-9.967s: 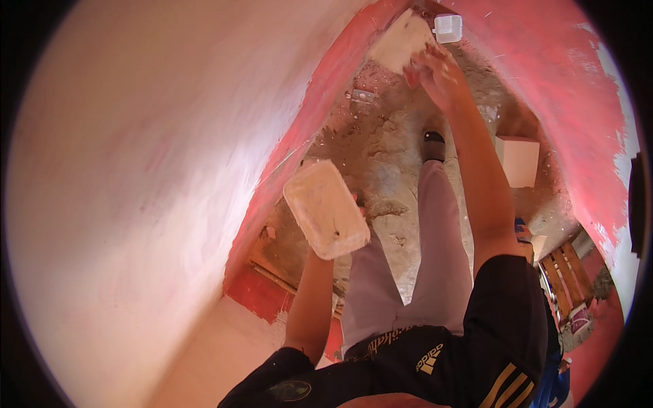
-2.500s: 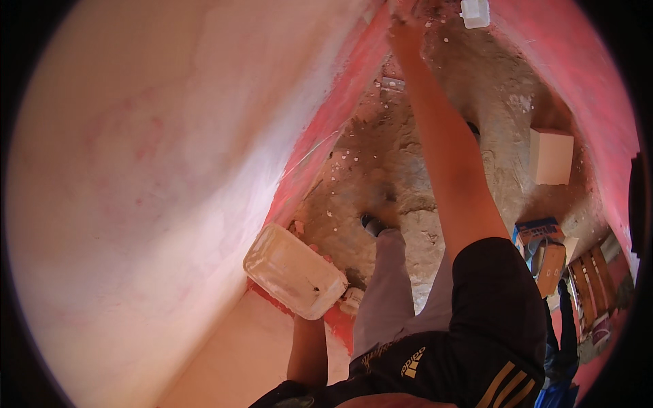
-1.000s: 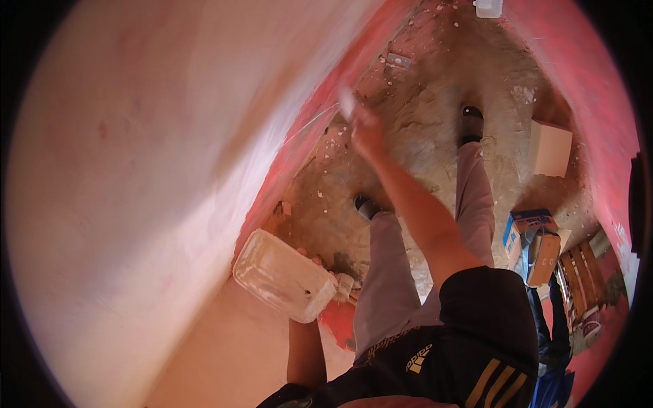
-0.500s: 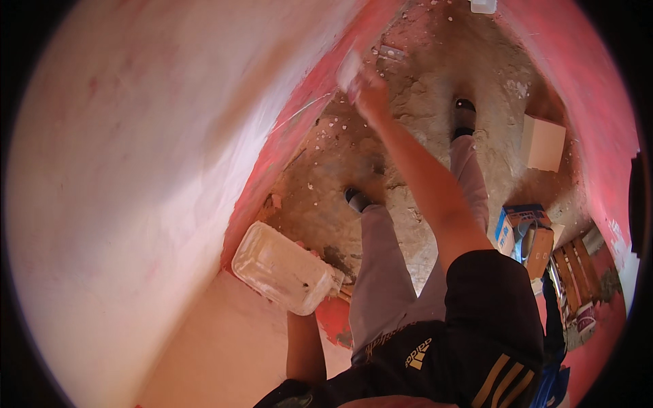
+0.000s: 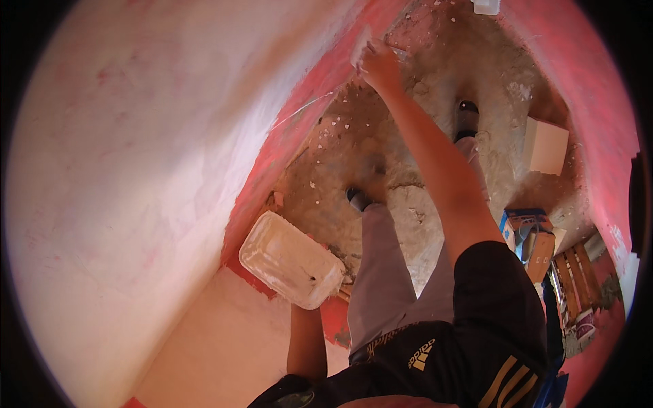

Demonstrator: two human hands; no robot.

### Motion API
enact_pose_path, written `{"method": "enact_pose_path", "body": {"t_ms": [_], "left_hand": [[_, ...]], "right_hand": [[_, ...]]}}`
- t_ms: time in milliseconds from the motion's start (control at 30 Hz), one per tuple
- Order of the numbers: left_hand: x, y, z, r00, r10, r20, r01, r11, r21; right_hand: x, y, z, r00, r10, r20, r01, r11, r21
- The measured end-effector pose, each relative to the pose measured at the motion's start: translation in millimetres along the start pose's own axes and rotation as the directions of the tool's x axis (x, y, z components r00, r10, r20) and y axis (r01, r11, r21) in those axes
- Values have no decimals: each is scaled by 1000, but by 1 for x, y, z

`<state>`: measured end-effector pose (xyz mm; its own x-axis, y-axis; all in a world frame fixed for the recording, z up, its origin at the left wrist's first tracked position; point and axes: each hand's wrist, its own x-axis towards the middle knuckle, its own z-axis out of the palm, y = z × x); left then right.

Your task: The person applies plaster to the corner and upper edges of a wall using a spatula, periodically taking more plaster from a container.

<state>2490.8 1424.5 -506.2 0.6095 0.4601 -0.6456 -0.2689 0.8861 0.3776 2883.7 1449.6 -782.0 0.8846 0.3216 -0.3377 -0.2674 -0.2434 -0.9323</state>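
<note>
A shallow whitish plastic tub [image 5: 291, 258], smeared with pale residue, rests on my left hand. That hand is hidden beneath it; only my left forearm [image 5: 307, 343] shows below. My right arm stretches far forward. At its end my right hand [image 5: 381, 66] is closed around a pale, flat tool [image 5: 362, 44], too blurred to name exactly. The tool is at the low red band [image 5: 299, 112] of the left wall, under the whitish wall surface [image 5: 156, 163].
Both my feet stand on a rough, paint-spotted floor [image 5: 408, 197]. To the right are a pale box [image 5: 547, 147], a blue-and-white carton [image 5: 524, 221], a wooden crate [image 5: 578, 275] and a small pot [image 5: 585, 325]. A white container [image 5: 486, 7] sits at the far end.
My right hand has moved slightly farther forward and right along the wall with the tool. The tub has shifted a little to the right and up in the view.
</note>
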Motion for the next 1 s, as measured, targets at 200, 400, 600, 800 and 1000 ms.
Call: {"method": "enact_pose_path", "body": {"t_ms": [200, 400, 600, 800, 1000], "left_hand": [[7, -16, 3, 999, -19, 32, 21, 998, -63], [6, -6, -5, 1000, -12, -26, 11, 999, -53], [12, -6, -29, 992, -44, -122, 30, 993, -113], [20, 0, -13, 998, -11, -56, 10, 1000, -19], [32, 5, -19, 995, -85, -49, 80, 992, -97]], "right_hand": [[-75, 6, 81, 968, -239, 69, 243, 969, -50], [-31, 5, 44, 979, 79, -190, -79, 997, 12], [-58, 10, 97, 947, -297, -124, 266, 940, -214], [-28, 48, 75, 959, -8, -283, 15, 1000, 26], [-38, 43, 116, 990, -131, -61, 117, 974, -193]]}}
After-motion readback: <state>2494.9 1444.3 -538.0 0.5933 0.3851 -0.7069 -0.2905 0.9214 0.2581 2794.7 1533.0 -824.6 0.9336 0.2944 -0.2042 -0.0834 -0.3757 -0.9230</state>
